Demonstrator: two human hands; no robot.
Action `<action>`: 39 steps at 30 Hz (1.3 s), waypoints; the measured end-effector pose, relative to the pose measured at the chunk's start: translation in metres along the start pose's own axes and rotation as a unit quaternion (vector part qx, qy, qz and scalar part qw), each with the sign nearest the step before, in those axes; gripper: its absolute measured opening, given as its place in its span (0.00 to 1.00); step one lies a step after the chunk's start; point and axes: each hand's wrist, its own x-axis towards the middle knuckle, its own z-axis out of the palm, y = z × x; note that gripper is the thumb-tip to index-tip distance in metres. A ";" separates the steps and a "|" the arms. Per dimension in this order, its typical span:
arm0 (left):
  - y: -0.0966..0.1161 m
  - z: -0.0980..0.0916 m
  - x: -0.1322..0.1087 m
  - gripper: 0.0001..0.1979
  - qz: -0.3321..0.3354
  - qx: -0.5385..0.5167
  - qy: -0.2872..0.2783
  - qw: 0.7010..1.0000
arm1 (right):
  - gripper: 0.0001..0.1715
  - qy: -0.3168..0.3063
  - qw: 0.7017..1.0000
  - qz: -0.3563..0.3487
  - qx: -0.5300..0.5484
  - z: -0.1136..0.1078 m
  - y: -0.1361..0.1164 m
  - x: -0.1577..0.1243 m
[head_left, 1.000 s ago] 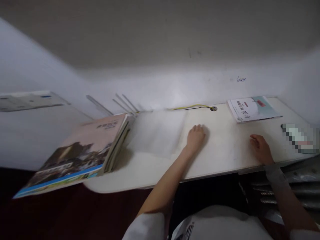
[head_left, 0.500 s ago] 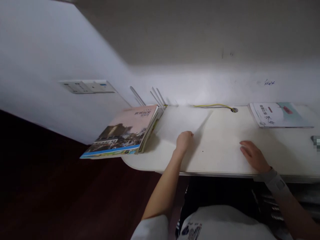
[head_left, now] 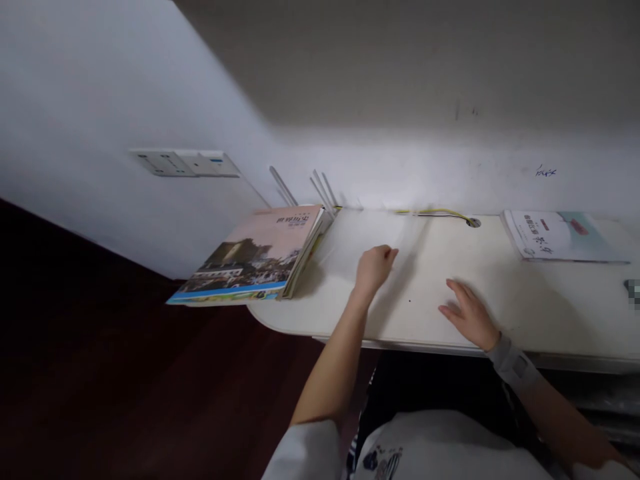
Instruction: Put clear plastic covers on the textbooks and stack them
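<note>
My left hand (head_left: 374,270) is closed on the near right part of a thin white sheet of paper (head_left: 350,243). The sheet is smeared by motion, and its far right part stands lifted off the white desk (head_left: 425,327). My right hand (head_left: 470,315), with a grey band at the wrist, hovers over the desk to the right of the sheet. Its fingers are apart and nothing is in them. Left of the paper lies a stack of books, the top one a history textbook (head_left: 250,257) with a pink cover.
The books jut past the desk's rounded left end. Behind them stand several grey antennas (head_left: 283,185). A yellow cable (head_left: 440,211) runs to a cable hole (head_left: 473,223). Another book (head_left: 565,237) lies at the back right, and a socket panel (head_left: 185,163) is on the left wall.
My right hand has moved left, closer to the sheet, with its fingers spreading. My left hand has risen slightly with the paper, which is more blurred. The view has shifted a little.
</note>
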 end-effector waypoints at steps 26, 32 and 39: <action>-0.052 0.042 -0.092 0.23 0.055 0.118 0.146 0.981 | 0.23 -0.081 0.958 -0.032 -0.274 -0.067 0.034 -0.074; -0.018 0.073 -0.090 0.30 0.252 0.185 -0.083 0.946 | 0.33 -0.120 0.955 -0.053 -0.267 -0.069 0.043 -0.080; -0.077 0.044 -0.065 0.33 0.048 0.235 -0.049 0.970 | 0.31 -0.139 0.941 -0.081 -0.298 -0.075 0.052 -0.083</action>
